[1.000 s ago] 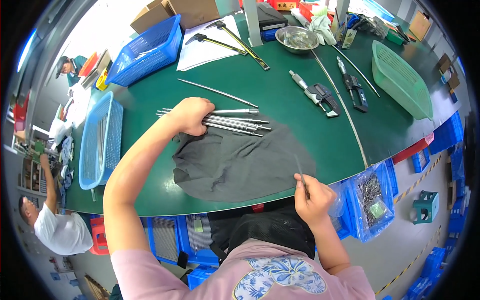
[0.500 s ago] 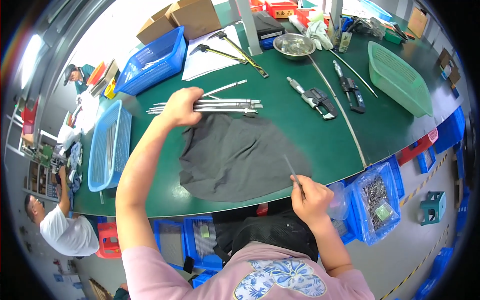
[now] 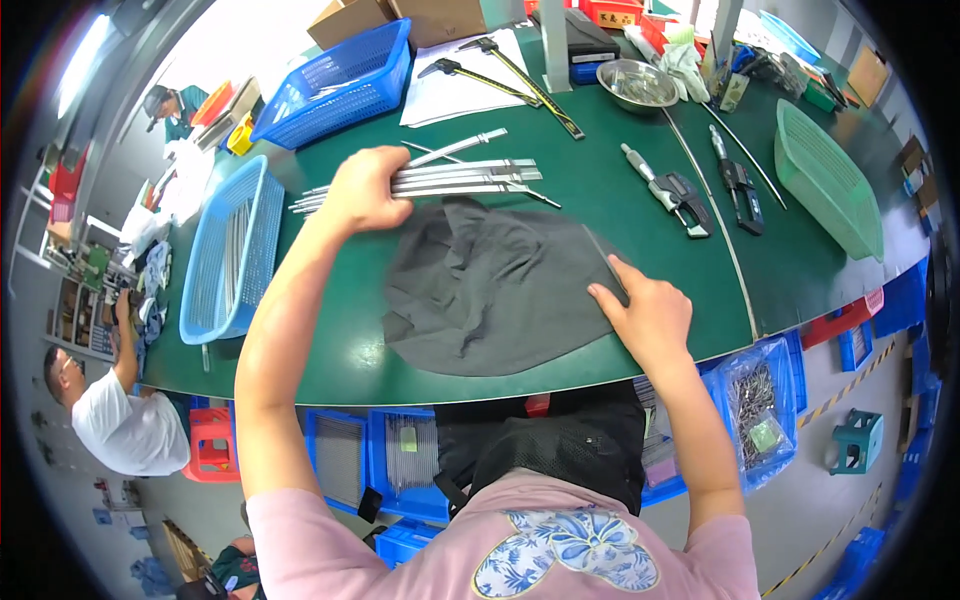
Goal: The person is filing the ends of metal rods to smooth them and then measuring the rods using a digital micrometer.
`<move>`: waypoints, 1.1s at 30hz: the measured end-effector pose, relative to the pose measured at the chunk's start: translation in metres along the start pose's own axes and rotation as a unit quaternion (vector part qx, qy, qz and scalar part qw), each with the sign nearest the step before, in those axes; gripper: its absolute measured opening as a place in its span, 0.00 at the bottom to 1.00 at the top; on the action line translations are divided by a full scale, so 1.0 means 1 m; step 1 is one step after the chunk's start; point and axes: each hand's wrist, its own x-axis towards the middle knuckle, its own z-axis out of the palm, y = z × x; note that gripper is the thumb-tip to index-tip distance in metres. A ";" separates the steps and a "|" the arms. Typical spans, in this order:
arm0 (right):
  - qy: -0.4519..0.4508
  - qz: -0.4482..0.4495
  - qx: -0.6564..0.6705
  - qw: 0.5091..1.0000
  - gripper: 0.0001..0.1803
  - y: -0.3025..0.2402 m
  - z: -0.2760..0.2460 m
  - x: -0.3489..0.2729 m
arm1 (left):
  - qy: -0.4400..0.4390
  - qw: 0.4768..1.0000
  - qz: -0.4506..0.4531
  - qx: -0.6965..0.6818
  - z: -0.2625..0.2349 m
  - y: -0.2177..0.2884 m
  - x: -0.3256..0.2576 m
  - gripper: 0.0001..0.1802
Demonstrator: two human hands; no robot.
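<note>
My left hand (image 3: pixel 370 190) is closed over a loose bundle of thin silvery metal rods (image 3: pixel 485 178) lying on the green table. Several ends stick out on both sides, some askew, and the palm hides their middles. Just in front lies a crumpled dark grey cloth (image 3: pixel 480 300). At the cloth's right edge, my right hand (image 3: pixel 652 315) pinches a slim grey rod (image 3: pixel 603 248) between thumb and fingers. That rod points away to the upper left, low over the cloth; whether it touches the fabric I cannot tell.
Light-blue (image 3: pixel 207 270) and dark-blue baskets (image 3: pixel 340 85) stand left, a green basket (image 3: pixel 828 180) right. Two micrometers (image 3: pixel 675 195) (image 3: pixel 738 185), two yellow-black calipers (image 3: pixel 510 85) and a metal bowl (image 3: pixel 638 88) lie beyond. A person in white (image 3: pixel 125 415) works at far left.
My right hand has moved forward with the slim rod, up to the cloth's right edge. The left hand stays on the bundle, where one thin rod now juts out toward the right. The view has shifted.
</note>
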 end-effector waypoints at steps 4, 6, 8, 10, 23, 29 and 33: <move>0.000 0.029 0.001 1.000 0.24 0.000 -0.002 -0.008 | 0.066 0.991 -0.116 -0.005 -0.029 -0.028 -0.009 0.14; -0.016 0.031 -0.002 0.999 0.26 0.002 -0.004 -0.008 | 0.086 0.988 -0.127 -0.010 -0.036 -0.031 -0.022 0.13; -0.001 0.037 0.009 0.999 0.28 0.004 -0.003 -0.007 | 0.071 0.993 -0.094 0.012 -0.036 -0.024 -0.035 0.13; -0.024 0.062 0.012 0.998 0.29 0.002 -0.009 -0.006 | 0.030 0.998 -0.041 0.037 -0.027 -0.005 -0.051 0.13; 0.002 0.047 0.011 0.999 0.25 0.001 -0.007 -0.009 | -0.127 0.990 0.064 0.021 0.026 0.020 -0.081 0.14; 0.029 0.064 0.030 0.997 0.24 0.003 -0.006 -0.014 | -0.083 0.989 0.117 0.045 0.010 0.040 -0.087 0.19; 0.098 0.072 0.206 0.971 0.19 0.012 -0.008 -0.021 | 0.038 0.981 0.191 0.006 0.026 0.054 -0.093 0.11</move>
